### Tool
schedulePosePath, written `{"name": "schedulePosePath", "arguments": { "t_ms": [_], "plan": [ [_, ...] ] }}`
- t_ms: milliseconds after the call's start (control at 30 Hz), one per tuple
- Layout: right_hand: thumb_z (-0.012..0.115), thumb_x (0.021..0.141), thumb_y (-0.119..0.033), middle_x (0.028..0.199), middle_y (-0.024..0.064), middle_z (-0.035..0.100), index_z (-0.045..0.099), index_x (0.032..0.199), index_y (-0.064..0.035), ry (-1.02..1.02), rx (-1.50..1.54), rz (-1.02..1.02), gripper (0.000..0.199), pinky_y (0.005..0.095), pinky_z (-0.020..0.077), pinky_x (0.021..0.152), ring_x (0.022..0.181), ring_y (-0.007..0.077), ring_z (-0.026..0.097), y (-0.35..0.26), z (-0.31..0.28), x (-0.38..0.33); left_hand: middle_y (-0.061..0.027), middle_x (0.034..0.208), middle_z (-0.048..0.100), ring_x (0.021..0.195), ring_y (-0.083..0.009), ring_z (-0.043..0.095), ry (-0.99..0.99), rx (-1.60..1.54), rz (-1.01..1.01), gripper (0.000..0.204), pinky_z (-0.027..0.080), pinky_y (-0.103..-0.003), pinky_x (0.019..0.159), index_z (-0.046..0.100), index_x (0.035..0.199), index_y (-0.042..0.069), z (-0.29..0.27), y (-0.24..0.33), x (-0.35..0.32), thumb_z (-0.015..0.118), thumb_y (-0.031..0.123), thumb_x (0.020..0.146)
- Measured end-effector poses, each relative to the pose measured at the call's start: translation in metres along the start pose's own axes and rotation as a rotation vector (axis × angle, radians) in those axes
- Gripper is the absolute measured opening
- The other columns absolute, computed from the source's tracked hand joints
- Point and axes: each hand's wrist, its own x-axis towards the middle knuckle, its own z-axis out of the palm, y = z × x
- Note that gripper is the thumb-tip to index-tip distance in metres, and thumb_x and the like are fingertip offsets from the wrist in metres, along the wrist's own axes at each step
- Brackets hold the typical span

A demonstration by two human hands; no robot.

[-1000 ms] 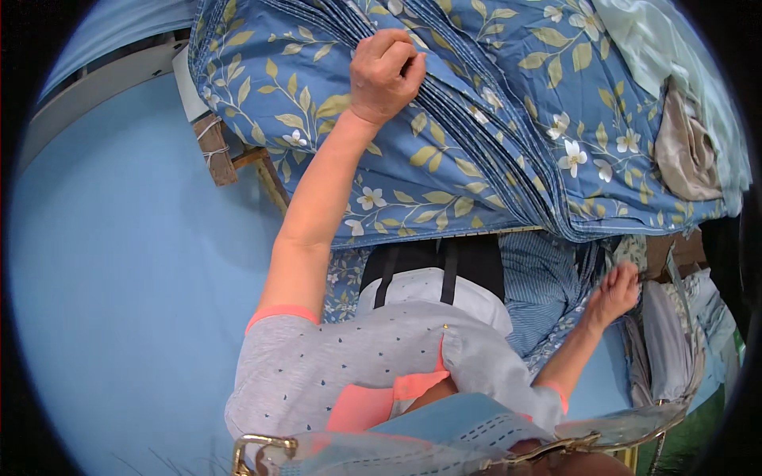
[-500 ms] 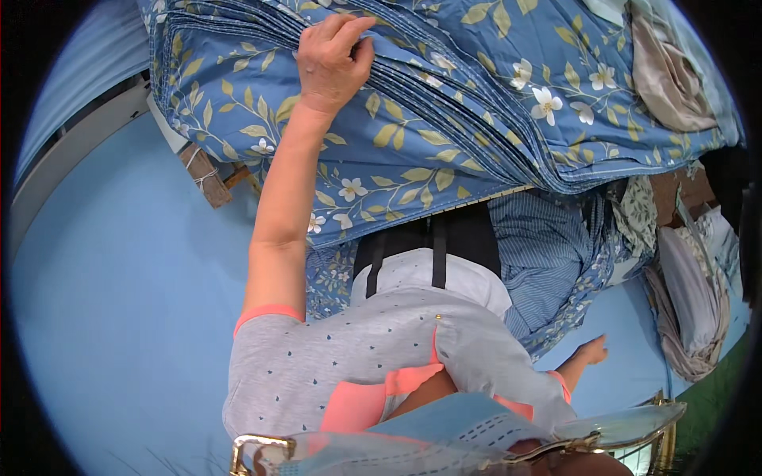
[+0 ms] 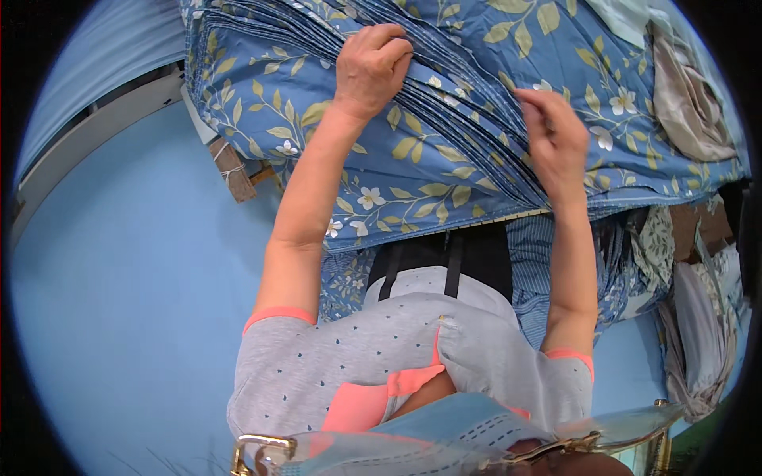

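Note:
A thick pile of blue floral fabric (image 3: 476, 151), with white flowers and yellow-green leaves, lies in front of me. Its many layered edges run slantwise from the upper left to the lower right. My left hand (image 3: 371, 71) is closed over these edges at upper centre, fingers curled and the fabric between them. Farther right, my right hand (image 3: 558, 143) bends its fingers inward, with thumb and forefinger pinching at the edges of the layers. Its other fingertips are partly hidden behind the hand.
A beige cloth (image 3: 686, 99) rests on the pile's far right. Grey and beige cloths (image 3: 698, 333) hang in a bundle at the right. A tied wooden block (image 3: 232, 170) juts out beneath the pile's left side, over a blue floor (image 3: 135, 293). Striped blue fabric (image 3: 533, 270) lies below the table edge.
My right hand has come up from low at my right side to the fabric edges. My left hand stays on the layers; it and the pile appear shifted slightly right in the view.

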Motion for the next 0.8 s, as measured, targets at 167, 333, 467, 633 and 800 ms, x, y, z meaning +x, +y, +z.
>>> {"name": "schedulePosePath", "arguments": {
  "t_ms": [167,333,467,633,800],
  "plan": [
    [0.073,0.089,-0.003,0.099,0.0119,0.072,0.073,0.109,-0.0032,-0.138,-0.061,-0.016,0.02,0.0314,0.0537,0.074,0.083,0.0231,0.07,0.021,0.062,0.026,-0.0027,0.089,0.068,0.088,-0.0253,0.066,0.038,-0.015,0.043,0.012,0.051,-0.039,0.081,0.063,0.078,0.007,-0.018,0.007,-0.008,0.075,0.005,0.075],
    [0.076,0.086,-0.008,0.095,0.0126,0.071,0.073,0.103,-0.0025,-0.147,-0.152,-0.028,0.018,0.0355,0.0543,0.074,0.082,0.0285,0.07,0.031,0.077,0.038,-0.0016,0.086,0.067,0.087,-0.0239,0.066,-0.063,0.007,-0.048,0.015,0.048,-0.038,0.082,0.063,0.082,0.01,-0.022,0.005,-0.013,0.076,0.008,0.076],
    [0.08,0.081,-0.011,0.09,0.0116,0.069,0.069,0.092,-0.0021,-0.211,-0.294,-0.003,0.018,0.0395,0.0531,0.071,0.08,0.0304,0.068,0.027,0.077,0.045,-0.001,0.086,0.067,0.087,-0.0234,0.065,-0.075,0.034,-0.09,0.021,0.047,-0.038,0.084,0.068,0.098,0.012,-0.023,0.012,-0.008,0.076,0.008,0.079],
    [0.077,0.081,-0.009,0.081,0.0132,0.067,0.065,0.085,-0.0008,-0.312,-0.134,0.006,0.015,0.0393,0.0513,0.068,0.073,0.0302,0.067,0.013,0.075,0.047,0.0001,0.082,0.062,0.084,-0.0214,0.063,-0.149,0.152,-0.121,0.022,0.046,-0.038,0.076,0.073,0.101,0.015,-0.019,0.007,-0.003,0.075,0.008,0.08],
    [0.075,0.085,-0.008,0.078,0.0125,0.068,0.068,0.092,-0.0015,-0.38,-0.015,-0.03,0.013,0.033,0.0508,0.068,0.071,0.0216,0.066,0.019,0.076,0.043,-0.0022,0.085,0.064,0.086,-0.0244,0.065,-0.07,0.097,-0.118,0.01,0.048,-0.039,0.079,0.068,0.084,0.01,-0.02,0.005,-0.002,0.073,0.005,0.078]
  ]
}}
